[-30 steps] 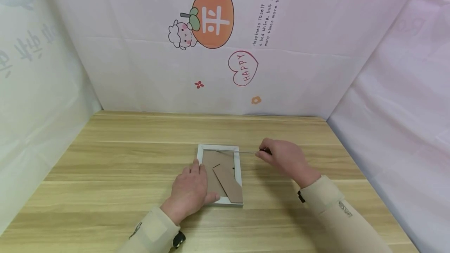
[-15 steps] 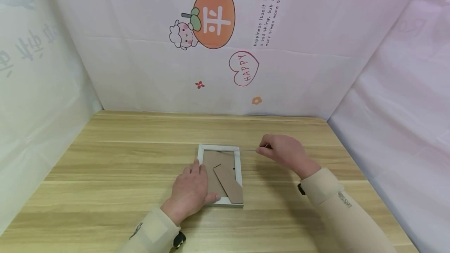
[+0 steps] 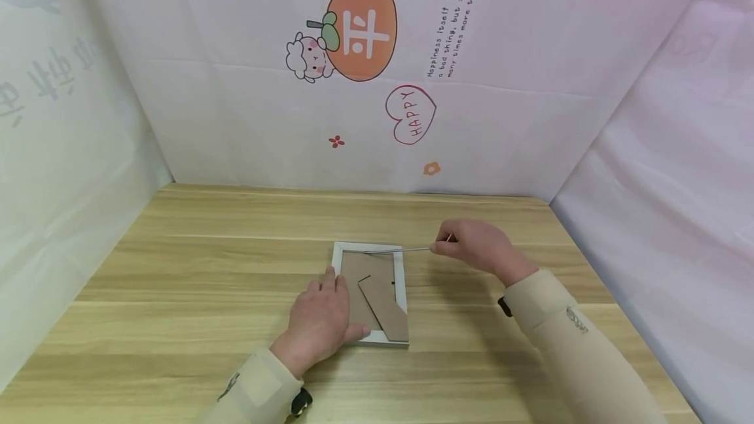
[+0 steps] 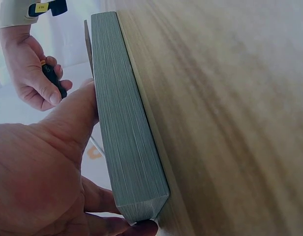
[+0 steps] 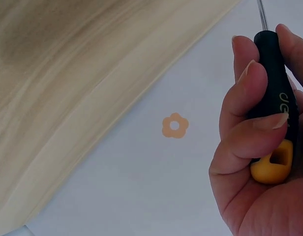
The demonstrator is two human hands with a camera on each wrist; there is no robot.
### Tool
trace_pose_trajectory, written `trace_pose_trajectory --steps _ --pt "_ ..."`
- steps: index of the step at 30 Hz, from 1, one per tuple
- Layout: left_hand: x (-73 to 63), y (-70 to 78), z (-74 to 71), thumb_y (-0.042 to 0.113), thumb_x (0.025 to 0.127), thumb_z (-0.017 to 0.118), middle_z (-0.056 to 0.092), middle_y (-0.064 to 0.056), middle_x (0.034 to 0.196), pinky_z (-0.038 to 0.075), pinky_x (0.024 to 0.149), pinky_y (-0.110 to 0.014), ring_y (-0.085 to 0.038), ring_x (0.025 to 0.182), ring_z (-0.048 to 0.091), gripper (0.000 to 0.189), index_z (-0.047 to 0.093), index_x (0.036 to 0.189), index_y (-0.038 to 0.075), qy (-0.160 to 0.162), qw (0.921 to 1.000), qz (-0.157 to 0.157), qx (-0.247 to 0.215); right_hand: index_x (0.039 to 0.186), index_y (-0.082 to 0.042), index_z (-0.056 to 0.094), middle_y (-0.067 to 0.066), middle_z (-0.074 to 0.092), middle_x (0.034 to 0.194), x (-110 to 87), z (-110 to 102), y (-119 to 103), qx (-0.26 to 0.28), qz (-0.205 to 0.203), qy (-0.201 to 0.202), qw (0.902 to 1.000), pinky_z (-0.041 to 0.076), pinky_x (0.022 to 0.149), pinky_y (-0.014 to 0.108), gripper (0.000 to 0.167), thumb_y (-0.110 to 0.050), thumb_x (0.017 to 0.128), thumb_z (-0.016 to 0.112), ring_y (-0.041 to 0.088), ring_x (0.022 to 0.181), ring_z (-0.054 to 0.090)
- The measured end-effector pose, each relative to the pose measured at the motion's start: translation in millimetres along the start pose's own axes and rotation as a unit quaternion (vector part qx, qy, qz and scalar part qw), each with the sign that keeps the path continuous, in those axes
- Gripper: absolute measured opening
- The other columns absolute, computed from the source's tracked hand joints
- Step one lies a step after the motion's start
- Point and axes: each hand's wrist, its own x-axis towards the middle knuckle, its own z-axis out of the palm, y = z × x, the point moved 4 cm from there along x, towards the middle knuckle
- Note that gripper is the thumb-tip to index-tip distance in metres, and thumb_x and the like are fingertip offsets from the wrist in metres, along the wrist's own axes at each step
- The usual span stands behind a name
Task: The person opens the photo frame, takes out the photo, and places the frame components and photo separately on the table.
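Observation:
A white-edged picture frame lies back up on the table, its brown backing board and stand leg showing. My left hand rests flat along the frame's left side, with the thumb on the near rail. In the left wrist view, its fingers reach round a corner of the grey frame edge. Gripped in my right hand is a screwdriver with a black and yellow handle. Its thin metal shaft slants across the frame's far right rail, and the tip overlaps the backing board's far edge.
The wood-grain table extends on both sides of the frame. A printed white cloth hangs behind it, with more cloth at the left and right. A dark band sits at each wrist.
My right hand has risen slightly, away from me, so the screwdriver's handle end is higher and the shaft slants more. The left hand and the frame stay in place.

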Motion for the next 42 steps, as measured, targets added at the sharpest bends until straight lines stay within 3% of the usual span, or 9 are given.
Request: trace_pose_trajectory --steps 9,15,24,28,35,42 --pt "-0.5 0.0 0.2 0.066 0.084 0.076 0.041 -0.033 0.158 0.053 0.101 -0.056 -0.049 0.135 0.051 0.103 0.049 0.147 -0.011 0.009 1.0 0.002 -0.002 0.097 -0.021 0.075 -0.006 0.073 0.097 5.6 -3 1 0.007 -0.008 -0.021 0.9997 0.055 0.077 0.039 0.019 -0.039 0.099 0.069 0.011 0.084 0.064" --pt "0.0 -0.6 1.7 0.067 0.084 0.075 0.041 -0.033 0.158 0.054 0.1 -0.055 -0.048 0.134 0.052 0.103 0.049 0.147 -0.01 0.007 1.0 0.002 0.003 0.097 -0.02 0.073 -0.004 0.07 0.091 9.9 -4 5 0.042 0.009 -0.055 0.9975 0.053 0.069 0.034 0.02 -0.039 0.1 0.068 0.014 0.075 0.063" --pt "-0.1 -0.6 2.1 0.067 0.085 0.075 0.042 -0.032 0.158 0.053 0.101 -0.054 -0.047 0.134 0.053 0.102 0.05 0.147 -0.01 0.005 1.0 0.002 0.005 0.098 -0.015 0.072 -0.001 0.069 0.093 15.2 -6 7 0.061 0.025 -0.086 0.9941 0.054 0.069 0.033 0.025 -0.04 0.101 0.067 0.017 0.077 0.063" --pt "-0.3 -0.5 1.9 0.067 0.085 0.074 0.041 -0.032 0.158 0.053 0.101 -0.055 -0.047 0.134 0.053 0.103 0.049 0.148 -0.01 0.005 1.0 0.002 0.006 0.097 -0.017 0.073 -0.002 0.07 0.092 13.6 -5 6 0.055 0.021 -0.07 0.9958 0.053 0.069 0.034 0.024 -0.04 0.101 0.068 0.016 0.077 0.062" --pt "-0.3 -1.0 1.7 0.068 0.085 0.074 0.041 -0.032 0.158 0.054 0.101 -0.054 -0.047 0.135 0.052 0.103 0.049 0.148 -0.01 0.005 0.9999 0.001 0.013 0.099 -0.023 0.074 -0.01 0.073 0.093 0.2 0 -2 0.005 0.005 -0.003 1.0 0.056 0.076 0.035 0.02 -0.042 0.098 0.07 0.008 0.082 0.065" --pt "-0.5 0.5 0.5 0.069 0.085 0.073 0.04 -0.033 0.158 0.053 0.102 -0.055 -0.048 0.135 0.052 0.104 0.048 0.148 -0.01 0.003 0.9999 0.002 0.015 0.099 -0.023 0.073 -0.013 0.07 0.085 -16.5 5 -11 -0.019 -0.002 0.045 0.9988 0.053 0.068 0.032 0.019 -0.042 0.099 0.069 0.004 0.073 0.06"
